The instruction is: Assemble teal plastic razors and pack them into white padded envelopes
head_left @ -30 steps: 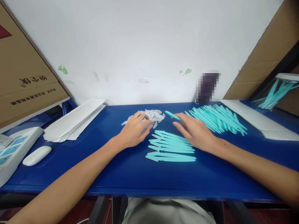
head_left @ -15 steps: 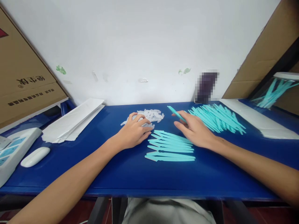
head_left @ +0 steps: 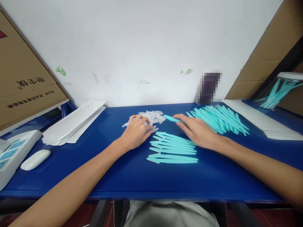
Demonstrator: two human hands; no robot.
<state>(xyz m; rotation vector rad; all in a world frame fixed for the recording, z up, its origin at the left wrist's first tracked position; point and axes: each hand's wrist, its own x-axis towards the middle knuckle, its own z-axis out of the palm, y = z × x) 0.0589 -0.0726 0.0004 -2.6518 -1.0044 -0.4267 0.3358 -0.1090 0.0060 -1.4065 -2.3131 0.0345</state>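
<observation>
My right hand pinches a small bunch of teal eyebrow razors, their blade ends pointing left. How many it holds is unclear. With curled fingers, my left hand is over the near left side of a pile of translucent white blade caps. A cap or two shows at its thumb and fingertips, partly hidden. In front of both hands lies a row of several teal razors, blade ends to the left. A larger heap of teal razors lies behind my right hand.
On the left of the blue table are white folded packaging, a white oval case and a power strip. To the right are a white flat sheet and a clear tub of teal razors. Cardboard stands on both sides.
My right hand has tipped the razors lower and brought their ends leftward to the edge of the cap pile. Near my left fingertips, caps have shifted slightly right.
</observation>
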